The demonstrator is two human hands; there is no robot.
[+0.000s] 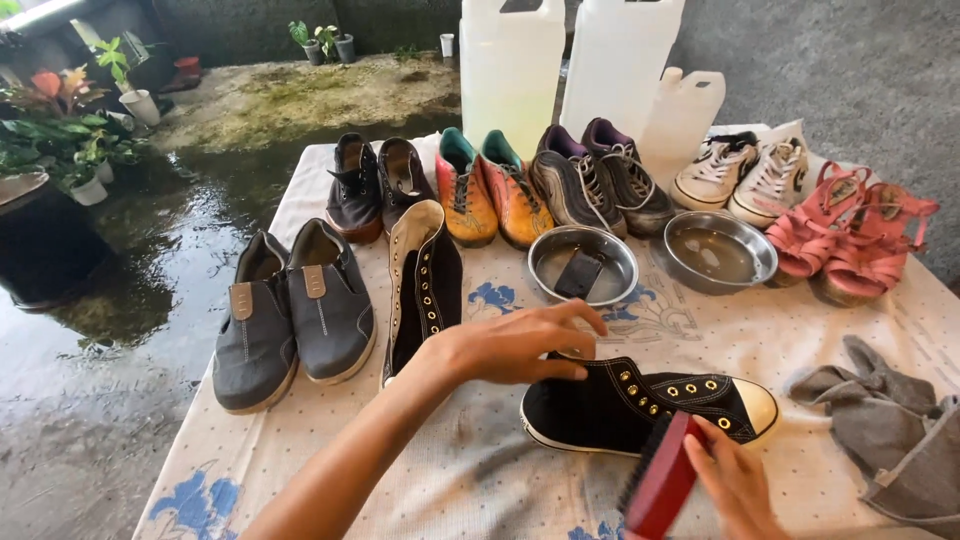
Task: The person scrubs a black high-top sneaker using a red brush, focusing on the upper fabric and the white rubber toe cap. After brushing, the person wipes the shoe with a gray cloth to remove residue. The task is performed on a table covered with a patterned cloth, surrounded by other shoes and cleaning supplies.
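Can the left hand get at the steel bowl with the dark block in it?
Probably yes: the left hand rests on the black sneaker, the steel bowl sits just beyond, and nothing lies between them.

Left hand spread flat; right hand apparently closed in a grip.

Floor: wet concrete, reflecting daylight; mossy patch towards the rear; potted plants at left edge; dark wall behind; table covered with dotted, blue-flowered cloth.
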